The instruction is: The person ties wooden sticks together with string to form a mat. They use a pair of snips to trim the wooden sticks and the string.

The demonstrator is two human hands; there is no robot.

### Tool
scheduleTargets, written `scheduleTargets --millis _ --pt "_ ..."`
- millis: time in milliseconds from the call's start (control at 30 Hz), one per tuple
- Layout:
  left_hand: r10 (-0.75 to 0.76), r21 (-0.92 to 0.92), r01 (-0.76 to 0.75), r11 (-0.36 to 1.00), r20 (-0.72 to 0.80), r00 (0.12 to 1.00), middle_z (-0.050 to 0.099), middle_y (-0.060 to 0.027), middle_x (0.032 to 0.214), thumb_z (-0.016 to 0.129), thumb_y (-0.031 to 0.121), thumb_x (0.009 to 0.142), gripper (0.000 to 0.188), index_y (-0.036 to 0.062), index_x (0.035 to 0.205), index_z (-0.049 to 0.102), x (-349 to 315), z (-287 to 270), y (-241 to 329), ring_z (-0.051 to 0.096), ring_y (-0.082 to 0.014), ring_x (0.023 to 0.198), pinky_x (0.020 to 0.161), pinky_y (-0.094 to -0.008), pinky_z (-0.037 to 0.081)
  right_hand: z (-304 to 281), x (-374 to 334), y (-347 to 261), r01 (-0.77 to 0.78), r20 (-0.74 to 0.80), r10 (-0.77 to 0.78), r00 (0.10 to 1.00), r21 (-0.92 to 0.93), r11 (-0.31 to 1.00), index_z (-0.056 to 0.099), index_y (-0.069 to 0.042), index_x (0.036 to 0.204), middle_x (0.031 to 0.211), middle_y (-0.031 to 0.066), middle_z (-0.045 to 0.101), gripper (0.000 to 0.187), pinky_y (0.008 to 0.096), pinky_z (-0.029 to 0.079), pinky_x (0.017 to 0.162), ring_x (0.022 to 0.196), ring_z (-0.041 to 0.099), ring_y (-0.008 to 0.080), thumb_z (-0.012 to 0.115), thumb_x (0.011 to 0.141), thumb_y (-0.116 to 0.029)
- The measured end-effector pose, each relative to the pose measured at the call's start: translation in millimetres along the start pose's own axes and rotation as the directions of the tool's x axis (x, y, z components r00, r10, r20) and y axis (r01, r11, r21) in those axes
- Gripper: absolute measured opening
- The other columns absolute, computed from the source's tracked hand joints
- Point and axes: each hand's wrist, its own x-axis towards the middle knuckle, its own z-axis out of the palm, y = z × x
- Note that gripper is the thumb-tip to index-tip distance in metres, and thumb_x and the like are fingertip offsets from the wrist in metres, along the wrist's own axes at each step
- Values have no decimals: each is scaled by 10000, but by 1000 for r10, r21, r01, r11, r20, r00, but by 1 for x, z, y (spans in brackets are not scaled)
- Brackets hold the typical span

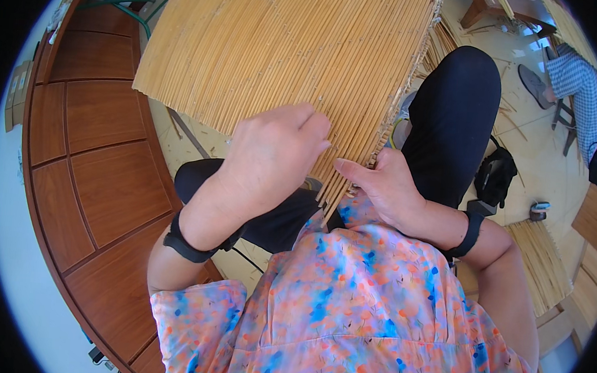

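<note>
A large straw-coloured mat (286,49) of thin parallel reeds, bound side by side, slopes from the top of the head view down to my lap. My left hand (280,148) rests over its lower part, back upward, with the fingers curled and pressed together at the reeds. What those fingertips pinch is hidden beneath the hand. At the bound right edge, my right hand (387,185) grips the mat, its thumb on top and the other fingers underneath, out of sight. Several loose reed ends (332,195) stick out between the two hands toward my body.
A brown panelled wooden cabinet (110,195) stands on the left. My dark-trousered knee (457,107) is beside the mat. To the right are a black bag (496,175), another reed piece (540,263), scattered reeds on the tiles, and a seated person's checked trouser leg (578,87).
</note>
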Motion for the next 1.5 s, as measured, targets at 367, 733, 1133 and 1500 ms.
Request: scheduleTargets --millis 367,733,1133,1500 --pt "93 47 -89 995 -85 992 517 -103 698 640 75 743 124 41 759 521 -4 29 4 563 -305 628 525 -395 461 -1 1 5 43 -20 -44 999 -40 998 646 19 815 639 14 579 142 243 371 441 516 489 72 669 837 -119" --pt "10 -185 -77 980 -340 940 597 -86 739 708 107 741 121 52 778 606 -52 15 -1 580 -275 636 539 -343 454 -1 2 -7 -78 -2 78 997 54 996 657 14 960 793 54 660 175 248 463 520 615 582 97 671 849 -119" --pt "-383 -894 129 429 -51 922 653 -107 1038 622 23 828 287 -10 1113 603 -60 141 -20 628 -213 933 808 -343 497 3 0 -13 -143 32 143 989 2 990 633 -13 1064 965 82 668 251 292 525 638 781 643 151 656 867 -167" --pt "-327 -865 18 501 -170 930 623 -137 1158 635 208 884 355 41 1195 590 -20 161 -23 588 -285 1063 907 -389 469 -2 -5 -11 -111 -101 112 989 17 994 641 3 1022 902 73 670 263 284 526 601 748 652 152 682 847 -189"
